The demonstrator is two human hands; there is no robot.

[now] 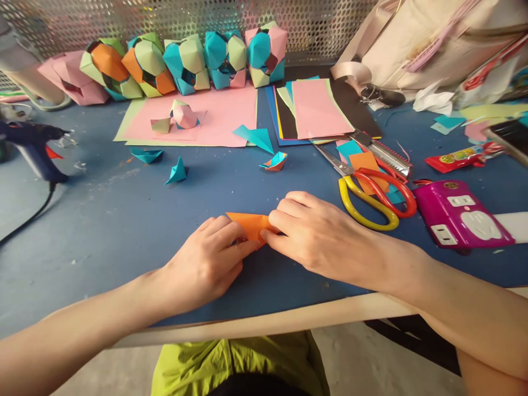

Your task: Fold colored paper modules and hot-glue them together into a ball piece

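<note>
A folded piece of orange paper [252, 224] lies between my hands, close to the front of the blue table. My left hand [210, 254] pinches its left and lower side. The right end is gripped by my right hand [303, 230], thumb and fingers pressed together on it. Parts of the paper are hidden under my fingers. Beyond my hands sit small folded pieces: a teal one [177, 170], another teal one [147, 155], and a teal-and-orange one [274, 161]. A flat teal folded strip [256, 137] lies behind them.
Scissors [371, 192] with red and yellow handles and a box cutter [381, 153] lie at right, beside a purple power socket [457, 214]. A glue gun [35, 148] stands left. Paper stacks [319, 107] and several folded paper balls [185, 60] line the back near a bag [441, 44].
</note>
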